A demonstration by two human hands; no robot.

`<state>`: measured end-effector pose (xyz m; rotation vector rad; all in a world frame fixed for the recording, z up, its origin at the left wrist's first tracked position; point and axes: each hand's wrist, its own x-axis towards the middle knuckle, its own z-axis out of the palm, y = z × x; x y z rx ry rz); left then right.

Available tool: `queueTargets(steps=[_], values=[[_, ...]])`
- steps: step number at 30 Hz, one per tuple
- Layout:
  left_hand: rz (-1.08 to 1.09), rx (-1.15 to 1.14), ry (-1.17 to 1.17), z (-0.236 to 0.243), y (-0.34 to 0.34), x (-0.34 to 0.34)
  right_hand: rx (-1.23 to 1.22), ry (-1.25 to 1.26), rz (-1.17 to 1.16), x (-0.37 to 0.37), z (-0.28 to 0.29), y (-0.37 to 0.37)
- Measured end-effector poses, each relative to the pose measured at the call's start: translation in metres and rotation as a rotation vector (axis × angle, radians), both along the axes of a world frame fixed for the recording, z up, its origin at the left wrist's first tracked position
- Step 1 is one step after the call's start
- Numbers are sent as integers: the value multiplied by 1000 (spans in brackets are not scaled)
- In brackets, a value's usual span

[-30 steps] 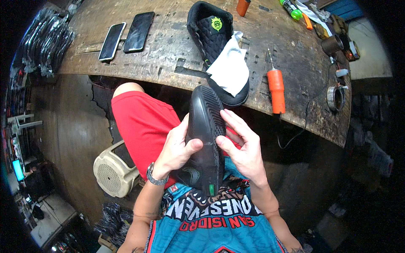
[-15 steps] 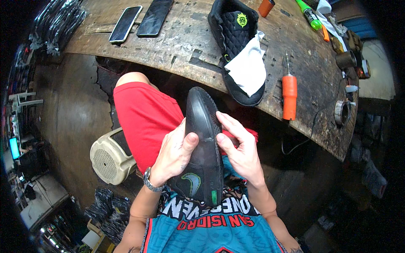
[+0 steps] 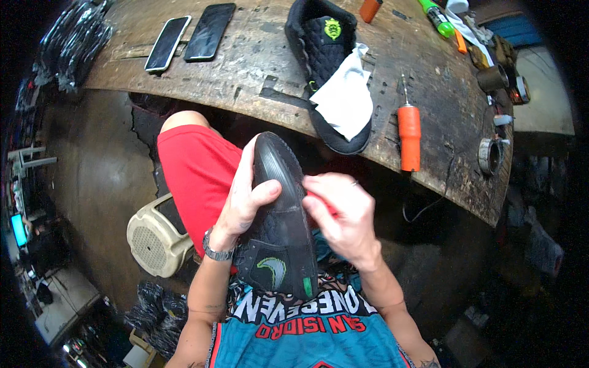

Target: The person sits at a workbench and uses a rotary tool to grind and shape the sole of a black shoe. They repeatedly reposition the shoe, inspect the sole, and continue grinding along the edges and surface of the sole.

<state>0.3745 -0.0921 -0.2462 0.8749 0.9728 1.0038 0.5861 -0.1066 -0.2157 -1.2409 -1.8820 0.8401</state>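
Observation:
A black shoe (image 3: 280,211) with a ribbed toe, a curved grey-green mark and a green tab lies across my lap, its toe toward the workbench. My left hand (image 3: 244,199) grips it from the left, thumb over the upper and fingers behind the toe. At its right edge, by the sole seam, my right hand (image 3: 343,211) is curled, with the thumb and forefinger against the rim; slight blur hides fine detail there. The other black shoe (image 3: 331,46) rests on the bench with a white cloth or paper (image 3: 345,98) draped over it.
On the worn wooden bench (image 3: 257,67) are two phones (image 3: 210,30), an orange-handled awl (image 3: 409,138), a green bottle (image 3: 437,18) and a tape roll (image 3: 489,156). A cord hangs off its front edge. Left of my leg stands a beige plastic stool (image 3: 158,236).
My right hand has gone from lying along the shoe's side to curled fingers at its edge. The left hand keeps its grip. The whole view has shifted slightly.

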Motion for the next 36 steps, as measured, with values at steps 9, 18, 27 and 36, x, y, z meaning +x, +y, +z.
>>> queueTargets(steps=[9, 18, 27, 36], values=[[-53, -215, -35, -25, 23, 29, -109, -712, -600, 118, -23, 91], [-85, -310, -42, -28, 27, 40, -141, -569, -371, 155, -25, 105], [-96, -294, -52, -28, 33, 47, -575, 596, -166, 163, -19, 74], [-87, -317, -53, -26, 34, 49, -491, 154, 77, 121, 8, 8]])
